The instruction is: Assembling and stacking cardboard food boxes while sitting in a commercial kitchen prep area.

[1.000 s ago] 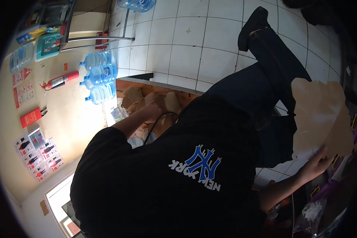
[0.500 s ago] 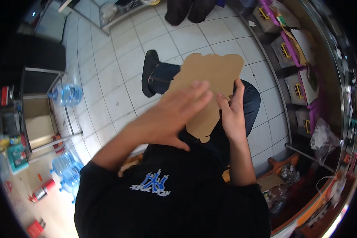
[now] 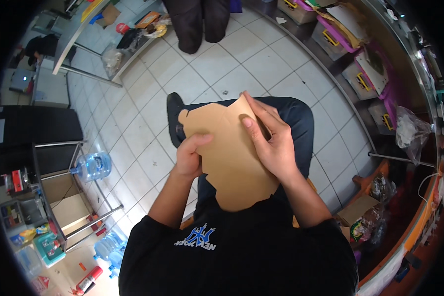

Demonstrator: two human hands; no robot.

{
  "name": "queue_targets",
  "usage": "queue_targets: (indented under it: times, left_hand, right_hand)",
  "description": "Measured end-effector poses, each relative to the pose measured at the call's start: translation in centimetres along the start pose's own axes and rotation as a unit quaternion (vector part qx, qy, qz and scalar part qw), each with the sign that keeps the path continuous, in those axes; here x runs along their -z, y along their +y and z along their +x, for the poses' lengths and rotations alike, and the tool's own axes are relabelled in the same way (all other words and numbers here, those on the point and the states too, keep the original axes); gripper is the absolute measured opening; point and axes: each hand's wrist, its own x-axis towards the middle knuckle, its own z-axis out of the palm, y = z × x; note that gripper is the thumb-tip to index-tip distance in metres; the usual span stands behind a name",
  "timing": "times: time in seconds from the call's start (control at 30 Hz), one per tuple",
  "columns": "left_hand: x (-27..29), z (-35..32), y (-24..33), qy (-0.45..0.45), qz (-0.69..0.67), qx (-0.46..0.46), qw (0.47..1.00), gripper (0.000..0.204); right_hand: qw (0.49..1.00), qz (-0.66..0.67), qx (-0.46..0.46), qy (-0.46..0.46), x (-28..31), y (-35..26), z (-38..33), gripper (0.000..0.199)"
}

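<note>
A brown cardboard cutout (image 3: 234, 163) with notched, wavy edges and a small rounded tab at its upper left lies over my lap, tilted. My left hand (image 3: 193, 154) grips its left edge, thumb on top and the other fingers hidden beneath. On the opposite side my right hand (image 3: 274, 138) holds the upper right edge, its thumb pressed on the face and its fingers along the outer side, where the board bends up. Under the cardboard is my leg in dark trousers (image 3: 301, 118), crossed, with a black shoe (image 3: 175, 116) at the left.
White floor tiles (image 3: 148, 118) surround me. Clear boxes with purple lids (image 3: 365, 74) line the right. Blue water bottles (image 3: 93, 165) and a fire extinguisher (image 3: 88, 281) stand at the left. Another person's dark-trousered legs (image 3: 195, 24) show at the top, near a low shelf (image 3: 111, 81).
The cardboard has been turned, its tabbed end now at the upper left. My left hand went from hovering blurred over it to gripping its left edge. The view has shifted.
</note>
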Motion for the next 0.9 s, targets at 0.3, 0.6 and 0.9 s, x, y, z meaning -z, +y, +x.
queue_targets:
  times: [0.3,0.6,0.9]
  left_hand:
    - [-0.4,-1.4,1.1,0.004,0.04,-0.088,0.995,0.046]
    - [-1.9,0.0,1.2,0.076,0.022,-0.052,0.996,0.043]
    - [-4.6,1.2,1.0,0.15,0.141,0.055,0.977,0.04]
  right_hand:
    - [0.995,0.079,-0.06,0.027,-1.3,-1.1,-0.7,0.056]
    - [0.995,0.083,0.054,-0.006,-2.0,-0.5,-1.1,0.037]
    - [0.991,0.009,0.11,0.069,-1.4,2.7,-1.2,0.038]
